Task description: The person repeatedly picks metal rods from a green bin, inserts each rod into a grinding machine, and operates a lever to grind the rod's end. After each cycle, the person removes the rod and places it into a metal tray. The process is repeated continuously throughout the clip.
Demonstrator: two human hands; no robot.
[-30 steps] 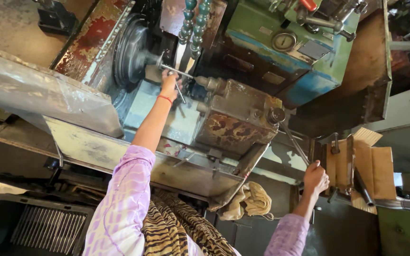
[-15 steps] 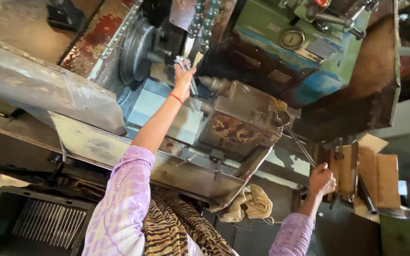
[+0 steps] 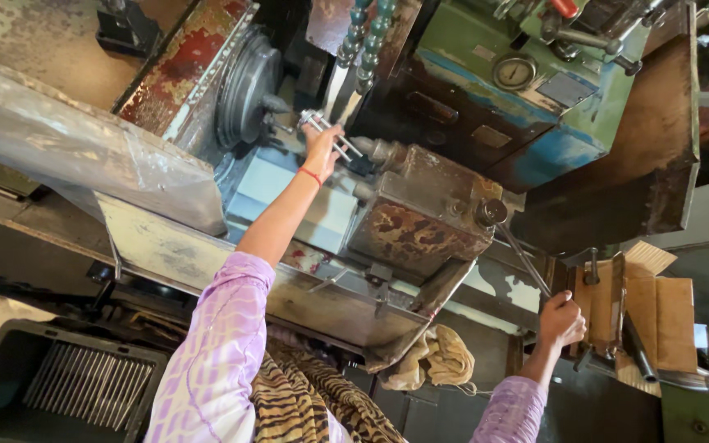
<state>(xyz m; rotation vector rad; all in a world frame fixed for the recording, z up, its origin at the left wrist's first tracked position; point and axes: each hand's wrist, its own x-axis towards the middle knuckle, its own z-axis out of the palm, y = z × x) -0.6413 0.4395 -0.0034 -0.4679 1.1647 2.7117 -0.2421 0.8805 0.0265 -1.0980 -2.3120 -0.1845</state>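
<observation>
The old green and blue lathe [image 3: 486,107] fills the view, its rusty carriage [image 3: 420,217] in the middle. Beside the round chuck [image 3: 244,90], the left hand [image 3: 322,143] has its grip closed around a bundle of thin metal rods [image 3: 326,131]; they look stiff, smooth and light, likely slippery with oil, best held mid-length. The right hand [image 3: 561,318] is wrapped tight on a long steel lever [image 3: 523,258], rigid and best gripped near its end.

round pressure gauge dial [image 3: 514,72] on green machine, brown cardboard box [image 3: 658,320] lower right
</observation>
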